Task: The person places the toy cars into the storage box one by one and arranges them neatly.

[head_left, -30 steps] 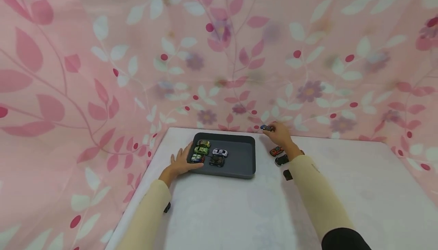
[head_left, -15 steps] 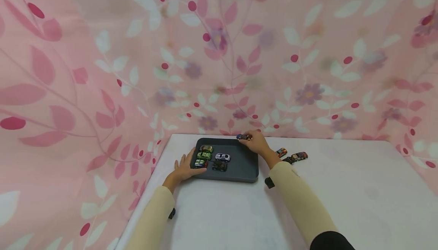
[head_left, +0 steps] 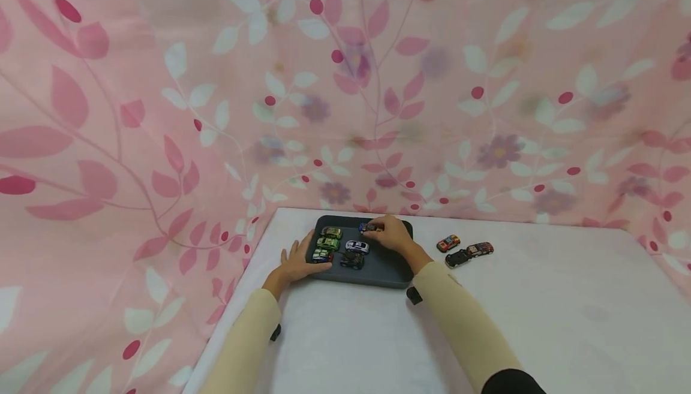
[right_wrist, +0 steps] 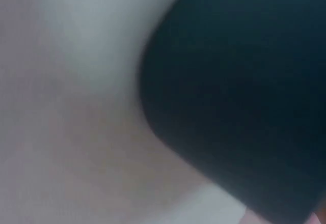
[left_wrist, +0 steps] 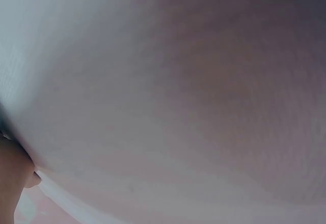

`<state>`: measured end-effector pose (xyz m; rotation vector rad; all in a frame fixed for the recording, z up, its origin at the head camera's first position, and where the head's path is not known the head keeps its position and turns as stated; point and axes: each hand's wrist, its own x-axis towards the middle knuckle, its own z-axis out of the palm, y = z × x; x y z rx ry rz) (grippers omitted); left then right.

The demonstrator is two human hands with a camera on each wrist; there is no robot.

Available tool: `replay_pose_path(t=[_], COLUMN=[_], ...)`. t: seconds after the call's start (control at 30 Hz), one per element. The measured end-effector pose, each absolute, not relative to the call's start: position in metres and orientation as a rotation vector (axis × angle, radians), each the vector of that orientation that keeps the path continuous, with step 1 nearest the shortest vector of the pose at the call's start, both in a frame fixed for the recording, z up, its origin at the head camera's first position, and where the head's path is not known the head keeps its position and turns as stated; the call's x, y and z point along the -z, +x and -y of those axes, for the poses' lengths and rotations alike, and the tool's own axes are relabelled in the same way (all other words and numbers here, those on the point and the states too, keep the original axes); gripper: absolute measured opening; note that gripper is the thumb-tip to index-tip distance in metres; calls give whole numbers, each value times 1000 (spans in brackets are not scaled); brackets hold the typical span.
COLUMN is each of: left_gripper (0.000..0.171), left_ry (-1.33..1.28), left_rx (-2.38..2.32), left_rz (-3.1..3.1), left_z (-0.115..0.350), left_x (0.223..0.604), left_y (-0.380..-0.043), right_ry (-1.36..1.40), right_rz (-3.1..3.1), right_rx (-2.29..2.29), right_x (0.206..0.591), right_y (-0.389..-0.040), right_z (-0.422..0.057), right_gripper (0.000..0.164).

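a pink curtain [head_left: 162, 112] printed with leaves and flowers hangs behind and to the left of a white table [head_left: 540, 322]. near the table's far left corner lies a dark grey tray [head_left: 385, 268]. the right hand [head_left: 393, 235] reaches over the tray's far side and pinches a small dark blue toy car [head_left: 367, 226] between thumb and fingertips, low over the tray floor just inside the far rim; whether the car touches the floor cannot be told. the left hand [head_left: 298, 260] rests flat with fingers spread against the tray's left edge, fingertips at the rim. inside the tray, on its left half, stand a yellow-green car [head_left: 332, 232], a green car [head_left: 327, 243], a green-and-red car [head_left: 321, 255], a white car [head_left: 357, 246] and a black car [head_left: 352, 259], all close together. on the bare table to the right of the tray, well apart from it, sit an orange car [head_left: 448, 242], a second black car [head_left: 457, 256] and a dark red car [head_left: 480, 249]. both wrist views are blurred: the right shows only the tray corner [right_wrist: 244, 102], the left only pale table surface [left_wrist: 178, 81].
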<state>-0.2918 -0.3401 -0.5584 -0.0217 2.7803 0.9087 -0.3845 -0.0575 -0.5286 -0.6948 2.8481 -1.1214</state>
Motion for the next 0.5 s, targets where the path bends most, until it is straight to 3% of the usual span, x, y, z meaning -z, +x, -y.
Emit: replay_pose_path(t=[0.5], left_gripper=[118], left_ry=[-24], left_rx=[-926], left_rz=[-2773], left_z=[342], left_x=[570], left_y=[-299], right_ry=[-643], right_rz=[-2816], right_rx=[1108], right_x=[548], right_y=[-391], right_z=[71], right_gripper=[30])
